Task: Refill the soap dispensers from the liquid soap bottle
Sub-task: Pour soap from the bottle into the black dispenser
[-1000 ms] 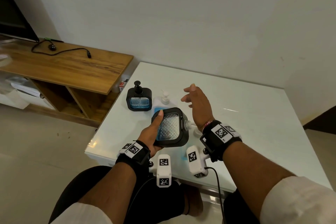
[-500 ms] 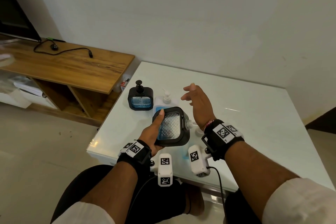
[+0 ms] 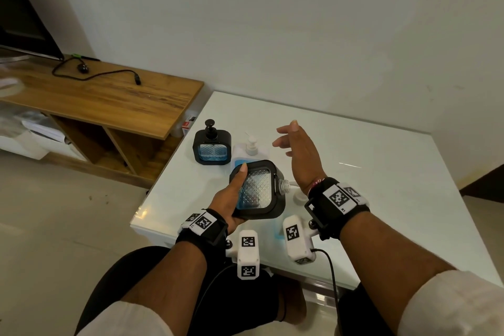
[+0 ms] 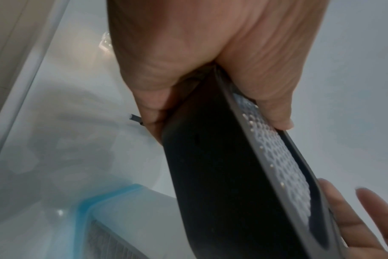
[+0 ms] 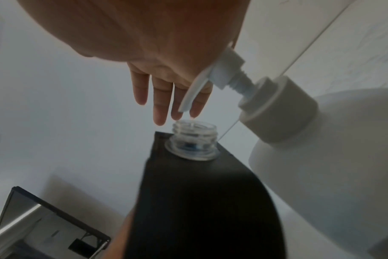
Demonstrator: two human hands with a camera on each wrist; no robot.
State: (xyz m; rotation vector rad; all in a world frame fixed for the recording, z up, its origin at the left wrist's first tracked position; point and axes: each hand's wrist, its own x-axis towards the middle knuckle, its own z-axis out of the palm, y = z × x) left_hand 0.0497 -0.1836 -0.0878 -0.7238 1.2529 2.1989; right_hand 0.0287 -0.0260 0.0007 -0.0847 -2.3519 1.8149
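Head view: uncapped dispenser [image 3: 259,191] within left fingers [image 3: 241,174].

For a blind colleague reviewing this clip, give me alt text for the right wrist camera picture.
An open right hand hovers, fingers spread, above the uncapped clear neck of a black soap dispenser. A white pump bottle sits close on the right.

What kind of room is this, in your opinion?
Probably a living room in a home: a dark TV screen stands on a low wooden media unit, beside a white glossy table against a plain wall.
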